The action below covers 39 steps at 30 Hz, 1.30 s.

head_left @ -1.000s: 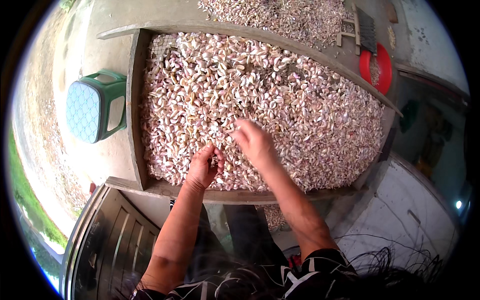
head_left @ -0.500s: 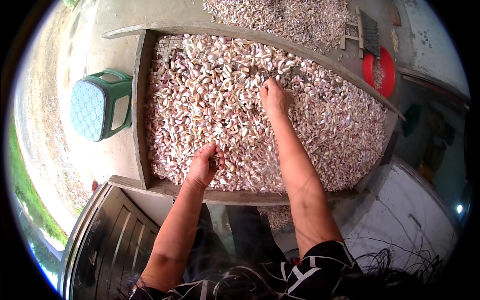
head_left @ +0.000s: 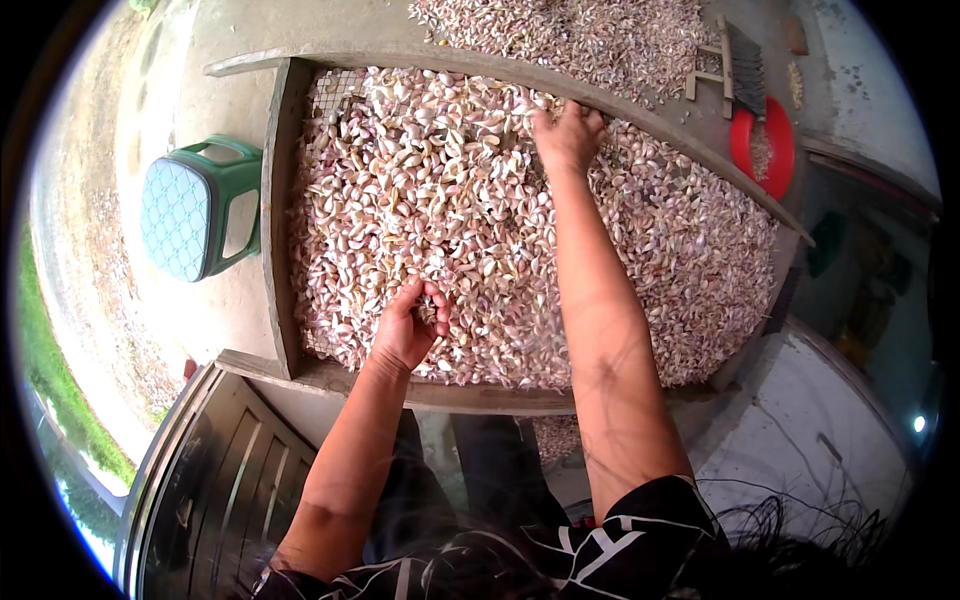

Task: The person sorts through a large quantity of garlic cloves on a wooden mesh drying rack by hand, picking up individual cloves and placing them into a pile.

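Note:
Loose garlic cloves [head_left: 430, 210], whitish and pink-purple, cover a wide wooden-framed tray [head_left: 284, 210] with a wire mesh bottom. My left hand [head_left: 404, 332] is above the near left part of the cloves, palm turned up. Its fingers are curled round small brownish garlic pieces [head_left: 427, 310], partly hidden by the fingers. My right hand [head_left: 568, 142] reaches to the far side of the tray, close to the far rail. Its thumb and fingers are spread and point down at the cloves; the fingertips are partly hidden, and I see nothing held there.
A green stool [head_left: 180, 215] with a pale blue seat stands left of the tray. More garlic [head_left: 560, 40] lies on the floor beyond it. At the far right are a red basin [head_left: 778, 170] and a small wooden stand [head_left: 727, 70]. A dark slatted panel [head_left: 225, 480] is at the lower left.
My right hand has moved away from me toward the far rail, and its fingers have gone from bunched to spread. My left hand stays nearly in place, its fingers slightly looser round the brownish pieces.

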Tool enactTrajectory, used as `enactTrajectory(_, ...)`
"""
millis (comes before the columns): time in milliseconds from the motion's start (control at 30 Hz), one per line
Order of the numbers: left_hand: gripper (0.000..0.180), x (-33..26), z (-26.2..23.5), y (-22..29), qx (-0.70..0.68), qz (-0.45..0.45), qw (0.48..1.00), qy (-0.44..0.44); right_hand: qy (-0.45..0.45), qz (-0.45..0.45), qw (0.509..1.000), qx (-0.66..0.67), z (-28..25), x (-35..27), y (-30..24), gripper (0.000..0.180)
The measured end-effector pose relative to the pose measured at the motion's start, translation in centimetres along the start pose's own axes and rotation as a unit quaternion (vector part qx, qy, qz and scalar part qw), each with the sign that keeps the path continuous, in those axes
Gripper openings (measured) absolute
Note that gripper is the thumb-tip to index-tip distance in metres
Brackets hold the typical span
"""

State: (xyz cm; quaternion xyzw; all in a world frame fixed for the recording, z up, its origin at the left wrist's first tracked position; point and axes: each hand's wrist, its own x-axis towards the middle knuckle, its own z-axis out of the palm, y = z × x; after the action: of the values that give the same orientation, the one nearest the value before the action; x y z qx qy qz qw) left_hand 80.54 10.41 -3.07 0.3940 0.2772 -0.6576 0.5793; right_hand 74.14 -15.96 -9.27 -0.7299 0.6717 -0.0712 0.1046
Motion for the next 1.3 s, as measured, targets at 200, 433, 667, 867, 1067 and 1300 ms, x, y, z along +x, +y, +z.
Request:
enactTrajectory(200, 0.021, -2.1, -1.5, 0.3, 0.011, 0.019, 0.999, 0.031, -0.063, -0.218, 0.966, 0.122, -0.4, -7.8, -1.1, 0.033)
enactTrajectory(433, 0.022, -3.1, -3.2, -0.1, 0.004, 0.032, 0.997, 0.063, -0.114, 0.013, 0.990, 0.084, 1.3, -1.5, -4.7, 0.050)
enactTrajectory(667, 0.023, -3.3, -3.1, -0.7, -0.012, 0.019, 0.998, 0.058, -0.074, -0.317, 0.940, 0.099, 2.8, -9.1, -7.7, 0.018)
enactTrajectory(867, 0.021, -4.6, -4.7, 0.7, -0.028, 0.028, 0.997, 0.061, -0.193, -0.286, 0.938, -0.032, -2.9, -10.1, 0.4, 0.004)
enactTrajectory(1067, 0.021, -4.9, -6.2, 1.0, -0.025, 0.023, 0.997, 0.063, -0.111, -0.204, 0.972, -0.011, -3.3, -8.0, 4.0, 0.024)
enactTrajectory(1300, 0.021, -5.0, -5.9, 0.7, -0.033, 0.017, 0.996, 0.076, -0.204, -0.432, 0.877, 0.048, -0.5, -13.8, -3.3, 0.038)
